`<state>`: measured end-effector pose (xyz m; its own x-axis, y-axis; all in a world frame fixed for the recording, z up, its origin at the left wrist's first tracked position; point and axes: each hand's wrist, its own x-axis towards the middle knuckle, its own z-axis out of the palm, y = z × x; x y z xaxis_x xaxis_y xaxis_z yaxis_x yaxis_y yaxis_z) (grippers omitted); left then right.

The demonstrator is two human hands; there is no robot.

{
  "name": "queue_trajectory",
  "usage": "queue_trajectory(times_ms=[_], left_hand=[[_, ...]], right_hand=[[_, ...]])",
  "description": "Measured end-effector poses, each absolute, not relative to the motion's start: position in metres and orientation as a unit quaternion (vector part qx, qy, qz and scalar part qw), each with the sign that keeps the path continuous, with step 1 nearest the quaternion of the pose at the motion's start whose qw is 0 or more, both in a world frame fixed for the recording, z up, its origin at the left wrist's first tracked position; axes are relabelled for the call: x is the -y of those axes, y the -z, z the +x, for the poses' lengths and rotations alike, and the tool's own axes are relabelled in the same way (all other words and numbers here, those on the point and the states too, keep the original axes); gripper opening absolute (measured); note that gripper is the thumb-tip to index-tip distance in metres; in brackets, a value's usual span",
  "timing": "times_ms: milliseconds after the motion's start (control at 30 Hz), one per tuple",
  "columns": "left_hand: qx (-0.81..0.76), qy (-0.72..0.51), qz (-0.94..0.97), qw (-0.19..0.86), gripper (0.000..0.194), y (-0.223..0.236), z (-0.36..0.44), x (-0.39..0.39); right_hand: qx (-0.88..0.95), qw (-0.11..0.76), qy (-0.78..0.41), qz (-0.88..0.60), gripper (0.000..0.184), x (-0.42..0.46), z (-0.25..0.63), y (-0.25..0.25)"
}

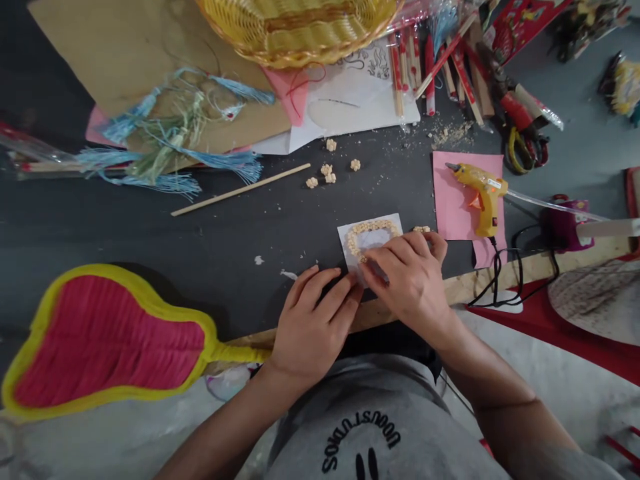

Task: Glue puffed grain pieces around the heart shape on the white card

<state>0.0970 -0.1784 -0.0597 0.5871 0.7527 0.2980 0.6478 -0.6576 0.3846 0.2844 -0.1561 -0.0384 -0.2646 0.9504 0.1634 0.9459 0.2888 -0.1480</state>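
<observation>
A rounded outline of small, knobbly cream beads [373, 225] sits on a square of white paper [376, 239] near the front edge of the dark counter [240, 247], its near side partly hidden by the right hand [413, 280]. That hand's fingertips meet at the outline's near left end; whether its grip pinches a bead, I cannot tell. The left hand [315, 320] has a released grip, fingers extended by the paper's near corner. Beyond, a golden wicker basket [300, 57] shows a brown band inside, and clear plastic wrapping holds red-and-wood sticks [404, 67]
</observation>
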Motion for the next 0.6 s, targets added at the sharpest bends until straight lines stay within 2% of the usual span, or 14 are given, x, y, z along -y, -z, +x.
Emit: queue_trajectory(times_ms=[600], left_hand=[[-0.393,-0.209,0.888,0.114,0.021,0.0532,0.0996,0.1755]], right_hand=[[0.796,0.126,-0.03,-0.592,0.019,0.1542,0.2867,0.0397]])
